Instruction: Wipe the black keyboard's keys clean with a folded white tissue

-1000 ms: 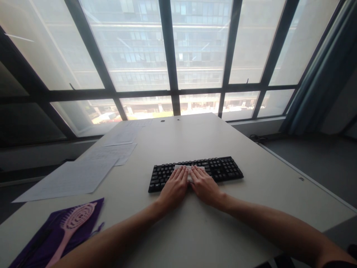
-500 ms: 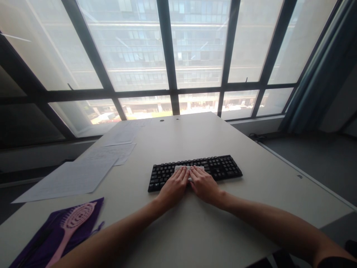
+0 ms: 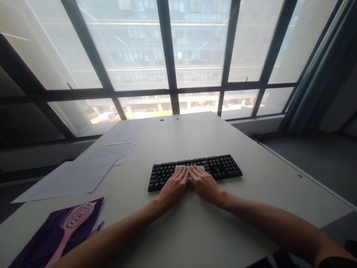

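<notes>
A small white wipe (image 3: 189, 168) lies under the fingertips of both hands, on the black keyboard (image 3: 195, 170). The left hand (image 3: 174, 187) and right hand (image 3: 205, 183) lie flat and open, side by side, pressing it down.

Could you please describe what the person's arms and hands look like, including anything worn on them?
Both forearms are bare from wrist to elbow. The left hand and right hand wear no gloves; no rings, watch or bracelet can be made out. A dark sleeve edge shows at the right upper arm, at the lower right corner of the view.
</notes>
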The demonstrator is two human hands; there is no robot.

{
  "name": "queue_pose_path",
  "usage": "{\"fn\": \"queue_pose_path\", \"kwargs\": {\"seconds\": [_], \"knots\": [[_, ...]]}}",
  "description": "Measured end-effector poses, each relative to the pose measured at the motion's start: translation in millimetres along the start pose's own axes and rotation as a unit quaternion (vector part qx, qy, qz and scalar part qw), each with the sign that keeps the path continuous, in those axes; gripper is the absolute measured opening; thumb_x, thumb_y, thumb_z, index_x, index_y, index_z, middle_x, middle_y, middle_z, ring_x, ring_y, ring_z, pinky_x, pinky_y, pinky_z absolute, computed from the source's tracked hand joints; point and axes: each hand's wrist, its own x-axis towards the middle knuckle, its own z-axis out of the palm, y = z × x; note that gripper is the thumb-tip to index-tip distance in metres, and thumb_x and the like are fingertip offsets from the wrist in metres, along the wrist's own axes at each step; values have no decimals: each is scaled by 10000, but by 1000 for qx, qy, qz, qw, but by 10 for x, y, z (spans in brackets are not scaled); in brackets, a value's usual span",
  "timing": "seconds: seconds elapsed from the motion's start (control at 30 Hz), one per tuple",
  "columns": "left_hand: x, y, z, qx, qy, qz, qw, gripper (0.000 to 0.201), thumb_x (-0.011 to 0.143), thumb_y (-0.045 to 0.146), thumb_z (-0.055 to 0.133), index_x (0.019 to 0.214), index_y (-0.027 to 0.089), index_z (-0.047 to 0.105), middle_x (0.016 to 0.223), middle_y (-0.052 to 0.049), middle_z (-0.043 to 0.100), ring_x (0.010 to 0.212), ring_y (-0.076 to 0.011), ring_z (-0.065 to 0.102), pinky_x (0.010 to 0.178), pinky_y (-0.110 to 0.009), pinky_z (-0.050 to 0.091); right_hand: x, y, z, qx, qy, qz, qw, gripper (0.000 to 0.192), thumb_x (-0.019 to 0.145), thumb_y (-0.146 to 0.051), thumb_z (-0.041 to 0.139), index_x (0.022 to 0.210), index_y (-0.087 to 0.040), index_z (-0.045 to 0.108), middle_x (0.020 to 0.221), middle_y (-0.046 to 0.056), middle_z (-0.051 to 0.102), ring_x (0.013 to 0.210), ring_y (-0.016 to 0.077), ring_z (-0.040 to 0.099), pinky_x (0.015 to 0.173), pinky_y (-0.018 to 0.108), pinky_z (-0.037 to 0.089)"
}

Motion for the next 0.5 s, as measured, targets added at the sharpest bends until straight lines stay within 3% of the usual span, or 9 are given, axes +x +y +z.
{"fn": "queue_pose_path", "kwargs": {"seconds": [0.2, 0.5], "knots": [[24, 39, -77, -2, 11, 3, 1000, 481, 911, 59, 440, 1377, 47, 559, 1431, -212, 581, 1355, -284, 548, 1152, -436, 447, 5, -1, -25, 7, 11, -5, 1000, 406, 1031, -181, 431, 1369, -59, 618, 1412, 168, 615, 1355, 272, 543, 1172, 402, 413], [22, 67, -62, 3, 10, -20, 1000, 510, 950, 96, 414, 1449, 30, 489, 1514, -222, 490, 1438, -315, 442, 1181, -484, 405, -14, -33, -25, -3, 10, 1, 1000, 469, 1004, -153, 427, 1436, -4, 534, 1500, 202, 517, 1434, 293, 446, 1219, 426, 350]]}}
